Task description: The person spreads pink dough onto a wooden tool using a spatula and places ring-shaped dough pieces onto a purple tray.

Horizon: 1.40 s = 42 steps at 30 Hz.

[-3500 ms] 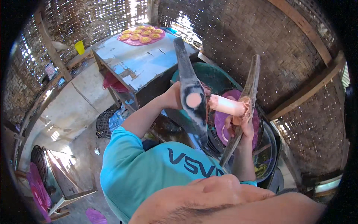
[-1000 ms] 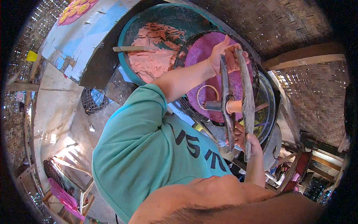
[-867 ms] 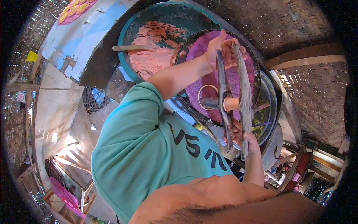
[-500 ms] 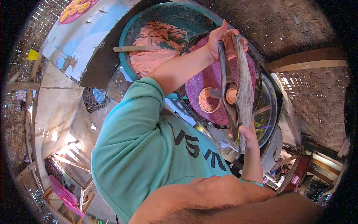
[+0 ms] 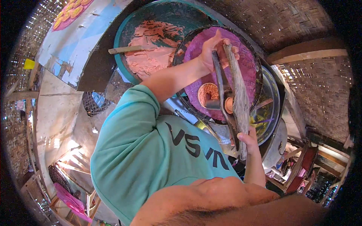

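Observation:
Between my two hands I hold a wooden hand press with a long grey handle and a darker one. My left hand wraps its far end; my right hand grips the near end, its fingers partly hidden. A pale orange plunger shows between the handles. From the dark handle a dark barrel reaches toward a small round mould, which holds crumbly orange strands. The mould rests on a purple cloth that lines a round black-rimmed tray.
A teal tub with pink-orange dough and a wooden paddle stands left of the tray. At the right is a metal basin holding yellow-green bits. A woven wall rises behind. A dark basket sits on the left.
Both hands have brought the press nearer to me and slightly left, off part of the mould. More of the purple cloth shows at the far side. The view has shifted slightly.

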{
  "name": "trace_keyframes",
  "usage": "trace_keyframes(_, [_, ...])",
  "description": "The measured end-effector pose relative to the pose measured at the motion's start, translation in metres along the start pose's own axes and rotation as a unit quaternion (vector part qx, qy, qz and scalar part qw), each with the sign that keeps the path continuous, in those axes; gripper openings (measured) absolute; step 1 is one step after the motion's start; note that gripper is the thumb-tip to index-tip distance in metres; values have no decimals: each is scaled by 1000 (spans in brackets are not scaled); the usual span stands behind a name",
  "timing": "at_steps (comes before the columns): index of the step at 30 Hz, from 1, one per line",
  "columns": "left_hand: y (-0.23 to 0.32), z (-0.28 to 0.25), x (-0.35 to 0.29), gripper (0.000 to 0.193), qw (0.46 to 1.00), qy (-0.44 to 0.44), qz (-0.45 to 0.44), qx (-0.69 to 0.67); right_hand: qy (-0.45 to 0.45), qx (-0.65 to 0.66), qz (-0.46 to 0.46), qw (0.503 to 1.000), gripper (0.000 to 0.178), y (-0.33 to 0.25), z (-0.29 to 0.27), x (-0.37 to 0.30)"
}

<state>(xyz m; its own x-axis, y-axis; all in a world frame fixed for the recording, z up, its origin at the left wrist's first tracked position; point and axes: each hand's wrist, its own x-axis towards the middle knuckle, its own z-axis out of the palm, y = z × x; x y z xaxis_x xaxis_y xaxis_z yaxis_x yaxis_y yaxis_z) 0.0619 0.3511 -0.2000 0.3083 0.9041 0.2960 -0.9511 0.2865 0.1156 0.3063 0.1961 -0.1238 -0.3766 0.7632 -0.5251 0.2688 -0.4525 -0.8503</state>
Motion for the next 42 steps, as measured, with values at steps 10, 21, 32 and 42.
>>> trace_keyframes(10, [54, 46, 10, 76, 989, -66, -3, 134, -23, -20, -95, 995, 57, -13, 20, 33])
trace_keyframes(21, [26, 17, -75, 42, 840, 72, 73, 533, -15, -51, -263, 963, 49, -17, 40, 91])
trace_keyframes(32, [113, 44, -162, 36, 823, 126, 251, 494, 142, -437, -153, 875, 23, 11, 13, 131])
trace_keyframes(42, [135, 58, -192, 31, 805, 85, 298, 505, 121, -543, -246, 793, 21, 3, 21, 126])
